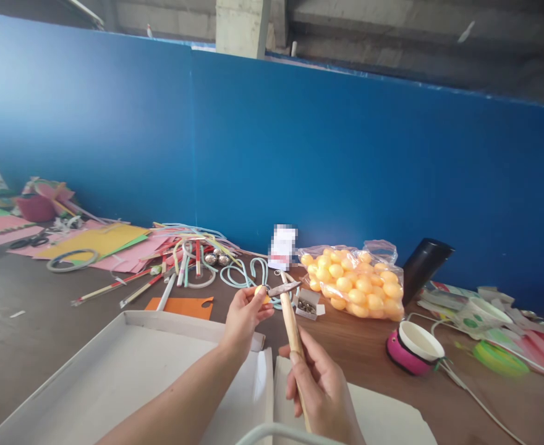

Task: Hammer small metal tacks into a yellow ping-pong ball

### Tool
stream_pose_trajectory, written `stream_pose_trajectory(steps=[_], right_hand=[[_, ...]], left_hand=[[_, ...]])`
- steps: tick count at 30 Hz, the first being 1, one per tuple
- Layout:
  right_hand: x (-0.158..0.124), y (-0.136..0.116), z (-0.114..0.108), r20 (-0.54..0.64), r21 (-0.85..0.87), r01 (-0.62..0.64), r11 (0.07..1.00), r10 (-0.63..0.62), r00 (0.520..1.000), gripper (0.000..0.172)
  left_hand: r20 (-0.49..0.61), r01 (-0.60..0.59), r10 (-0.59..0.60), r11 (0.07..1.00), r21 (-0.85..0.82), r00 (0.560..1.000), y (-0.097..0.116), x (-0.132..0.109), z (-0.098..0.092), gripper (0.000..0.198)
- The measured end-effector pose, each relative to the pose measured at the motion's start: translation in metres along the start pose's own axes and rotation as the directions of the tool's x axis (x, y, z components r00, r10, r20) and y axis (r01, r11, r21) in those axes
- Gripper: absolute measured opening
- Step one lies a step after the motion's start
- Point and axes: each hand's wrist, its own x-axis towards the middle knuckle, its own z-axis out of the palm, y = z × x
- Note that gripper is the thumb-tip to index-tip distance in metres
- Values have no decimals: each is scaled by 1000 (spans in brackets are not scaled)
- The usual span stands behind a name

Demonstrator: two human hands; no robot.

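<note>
My left hand [243,316] pinches a small yellow ball [259,290] between thumb and fingertips, raised above the brown table [31,321]. My right hand [321,389] is wrapped round the wooden handle of a small hammer [292,327]. Its metal head [284,288] points left and sits right next to the ball. Both hands hover over the far edge of a shallow white cardboard tray [114,371].
A clear bag of yellow balls [355,281] lies behind the hands, with a small box of metal bits [307,304] before it. A pink and white bowl [413,347], a black cup [424,267], coloured paper, sticks and tubing [188,256] crowd the table along the blue wall.
</note>
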Motion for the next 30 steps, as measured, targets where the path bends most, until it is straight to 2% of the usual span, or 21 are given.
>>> stream_pose_trajectory(steps=[12,20,25,30], right_hand=[[0,-1,1,-11,37,-6,999,7,1000,58],[0,1,-1,-13,10,3,1000,-3,1000,57],[1,2,-1,-64,66,31,997,-27,998,57],[1,2,-1,-60,73,40,997,-35,998,56]], left_hand=[[3,0,0,1000,-11,1000,0,0,0,30],[39,-8,10,998,-58,999,-2,1,-2,30],[75,0,8,995,-104,997,0,1,-3,29],[83,4,5,995,-102,997,1,1,-2,28]])
